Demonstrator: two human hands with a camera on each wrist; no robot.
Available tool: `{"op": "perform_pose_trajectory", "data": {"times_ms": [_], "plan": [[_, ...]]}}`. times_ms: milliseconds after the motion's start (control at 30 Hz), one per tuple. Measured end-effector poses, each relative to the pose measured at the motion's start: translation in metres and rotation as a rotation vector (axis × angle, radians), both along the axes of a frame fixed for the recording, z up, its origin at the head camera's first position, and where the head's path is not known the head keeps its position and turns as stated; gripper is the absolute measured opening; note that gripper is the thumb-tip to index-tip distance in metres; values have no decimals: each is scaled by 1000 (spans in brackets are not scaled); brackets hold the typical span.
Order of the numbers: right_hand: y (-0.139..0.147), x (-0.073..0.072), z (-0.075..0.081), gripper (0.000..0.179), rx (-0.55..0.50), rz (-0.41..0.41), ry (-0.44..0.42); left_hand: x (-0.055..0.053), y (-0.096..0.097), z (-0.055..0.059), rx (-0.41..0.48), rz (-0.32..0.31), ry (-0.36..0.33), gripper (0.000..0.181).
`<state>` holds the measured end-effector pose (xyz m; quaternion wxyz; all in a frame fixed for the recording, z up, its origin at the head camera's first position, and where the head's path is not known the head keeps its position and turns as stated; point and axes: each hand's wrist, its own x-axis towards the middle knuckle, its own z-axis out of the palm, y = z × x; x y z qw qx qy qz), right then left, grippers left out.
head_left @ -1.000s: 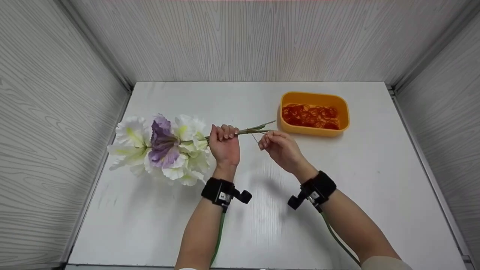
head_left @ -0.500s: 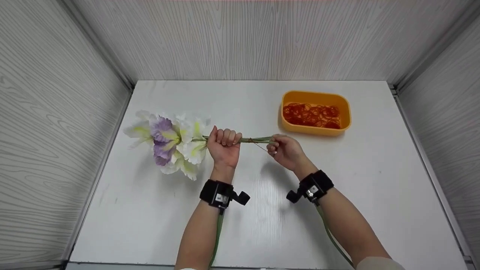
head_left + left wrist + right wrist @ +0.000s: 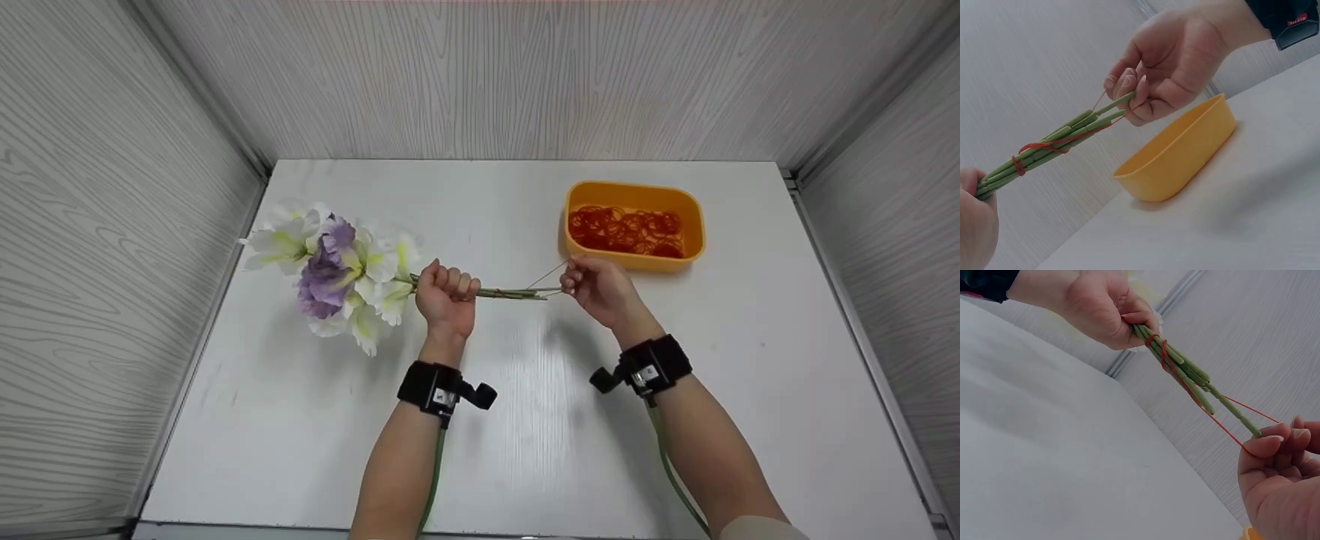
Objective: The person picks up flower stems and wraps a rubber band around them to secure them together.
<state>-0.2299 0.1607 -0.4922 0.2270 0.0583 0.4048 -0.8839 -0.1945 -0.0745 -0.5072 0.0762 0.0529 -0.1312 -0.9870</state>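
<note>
My left hand [image 3: 448,300] grips a bunch of artificial flowers by the green stems [image 3: 1055,143]. White and purple blooms [image 3: 330,274] spread out to its left, and the stem ends point right. A red rubber band [image 3: 1230,430] is wound round the stems close to the left hand, with a loop of it stretched past the stem ends. The fingers of my right hand [image 3: 600,289] are curled on that loop and pull it taut; two strands run from them back to the stems. The left wrist view shows the wound turns [image 3: 1018,165] beside the left thumb.
An orange-yellow plastic box [image 3: 694,255] with many red rubber bands [image 3: 626,232] in it stands just behind the right hand. The white table [image 3: 495,465] is bounded by wood-grain panels [image 3: 480,82] at the back and both sides.
My right hand has moved right and slightly up, stretching the rubber band loop out beyond the stem ends. The left hand keeps its grip; the stem ends have swung lower in view.
</note>
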Motion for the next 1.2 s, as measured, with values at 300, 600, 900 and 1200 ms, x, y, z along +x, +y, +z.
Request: {"op": "perform_pose_trajectory", "data": {"times_ms": [300,600,900,1200], "plan": [[-5,2,8,36,68,-40,68,0,3,2,-126,-8,36,42],[-25,8,15,35,175,50,185,4,7,2,-247,-88,39,45],[-45,13,27,27,295,143,281,5,21,1,-374,-191,5,49],[-46,0,42,27,313,68,306,8,34,-8,-391,-279,-13,49]]}}
